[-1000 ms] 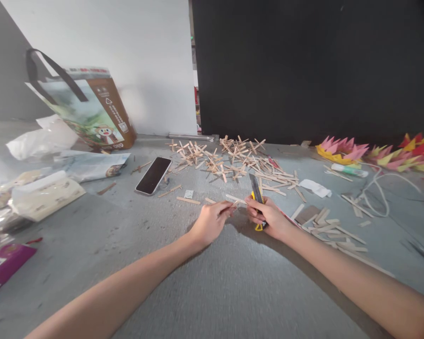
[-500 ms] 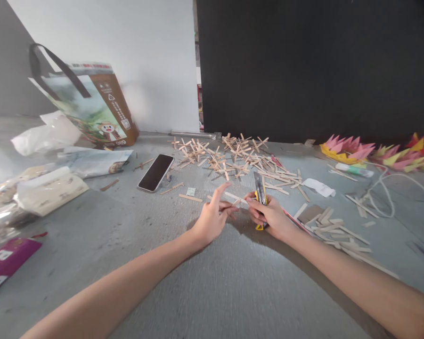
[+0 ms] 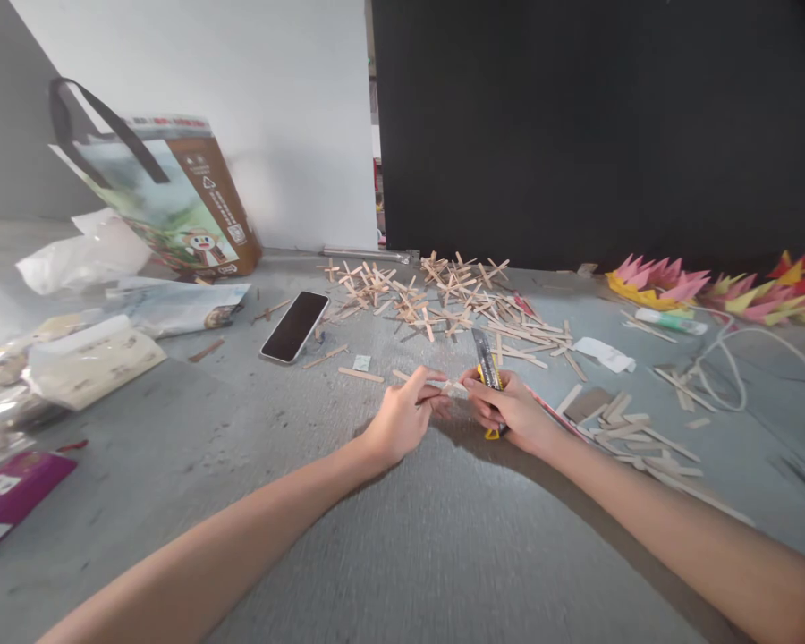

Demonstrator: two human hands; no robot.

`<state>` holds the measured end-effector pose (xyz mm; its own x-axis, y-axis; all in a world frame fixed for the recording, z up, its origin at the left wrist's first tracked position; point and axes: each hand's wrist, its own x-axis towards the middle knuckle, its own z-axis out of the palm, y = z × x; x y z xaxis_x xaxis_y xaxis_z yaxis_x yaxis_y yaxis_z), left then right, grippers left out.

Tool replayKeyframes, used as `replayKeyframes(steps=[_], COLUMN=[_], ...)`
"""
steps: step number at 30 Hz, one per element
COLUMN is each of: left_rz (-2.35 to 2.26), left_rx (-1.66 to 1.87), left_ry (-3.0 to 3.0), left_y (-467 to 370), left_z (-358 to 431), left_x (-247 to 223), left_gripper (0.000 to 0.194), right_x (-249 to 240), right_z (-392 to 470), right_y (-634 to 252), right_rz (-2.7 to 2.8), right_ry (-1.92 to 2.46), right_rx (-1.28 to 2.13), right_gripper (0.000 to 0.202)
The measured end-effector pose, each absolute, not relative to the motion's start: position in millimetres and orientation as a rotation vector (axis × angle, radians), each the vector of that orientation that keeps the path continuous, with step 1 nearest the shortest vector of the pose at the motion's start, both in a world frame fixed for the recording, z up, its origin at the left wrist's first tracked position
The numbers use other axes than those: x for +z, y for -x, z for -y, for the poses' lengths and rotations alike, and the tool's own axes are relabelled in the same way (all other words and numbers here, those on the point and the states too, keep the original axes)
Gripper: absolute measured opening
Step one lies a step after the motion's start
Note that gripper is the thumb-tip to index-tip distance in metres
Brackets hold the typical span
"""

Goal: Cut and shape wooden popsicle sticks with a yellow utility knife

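My right hand (image 3: 515, 413) is wrapped round a yellow and black utility knife (image 3: 488, 368), its blade end pointing up and away from me. The same hand's thumb and fingertips pinch one end of small pale wooden craft sticks (image 3: 453, 387) that seem to cross between my hands. My left hand (image 3: 402, 416) is closed at the other end of these sticks, thumb and index finger together. The fingers partly hide how the sticks meet. Just beyond the hands lies a pile of craft sticks, many joined into crosses (image 3: 449, 286).
Loose craft sticks (image 3: 644, 438) lie at the right, near a white cable (image 3: 738, 367), a glue tube (image 3: 671, 322) and folded paper petals (image 3: 664, 279). At the left are a phone (image 3: 295, 327), a printed bag (image 3: 188, 206), plastic packs (image 3: 94, 362) and a purple box (image 3: 20, 496).
My left index finger and thumb have closed down onto the sticks, from raised and apart. The stick that pointed up-left from my right hand now lies between both hands. The knife tilts slightly more left.
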<state>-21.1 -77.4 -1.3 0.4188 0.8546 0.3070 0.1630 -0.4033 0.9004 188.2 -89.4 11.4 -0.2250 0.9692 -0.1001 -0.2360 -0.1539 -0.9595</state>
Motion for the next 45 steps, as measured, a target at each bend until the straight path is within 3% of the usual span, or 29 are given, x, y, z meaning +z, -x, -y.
replayKeyframes(steps=[3, 10, 16, 22, 27, 31, 35, 40, 45], left_rz=[-0.863, -0.873, -0.89, -0.968, -0.911, -0.812, -0.711, -0.183, -0.477], left_rx=[1.076, 1.087, 1.04, 1.064, 1.05, 1.026, 0.996, 0.878, 1.007], left_ry=[-1.795, -1.757, -1.786, -1.722, -1.645, -1.707, -2.231, -2.842, -2.694], left_y=[20.3, 20.0, 20.1, 20.0, 18.5, 18.8, 22.3, 22.1, 22.2], left_z=[77.8, 76.6, 77.3, 73.2, 71.0, 74.8, 83.4, 90.2, 86.5], left_x=[-0.9, 0.2, 1.2, 3.8, 2.7, 1.6, 6.6, 14.2, 12.2], left_gripper=[0.005, 0.007, 0.041, 0.04, 0.025, 0.025, 0.02, 0.025, 0.022], right_x=[12.6, 8.9, 9.9, 7.7, 6.6, 7.6, 7.5, 8.5, 10.2], right_z=[91.4, 94.0, 90.8, 85.3, 78.0, 70.3, 67.0, 71.0, 72.5], right_y=[-186.4, -186.0, -191.5, -198.6, -199.6, -202.0, -203.9, -205.0, -206.2], right_rz=[1.181, 1.256, 1.23, 1.075, 1.089, 1.249, 1.393, 1.419, 1.444], right_ry=[1.016, 0.963, 0.887, 0.804, 0.972, 1.142, 1.237, 1.336, 1.399], right_rx=[1.576, 1.628, 1.744, 1.715, 1.469, 1.295, 1.201, 0.964, 0.6], right_gripper=[0.032, 0.03, 0.034, 0.03, 0.027, 0.034, 0.047, 0.057, 0.049])
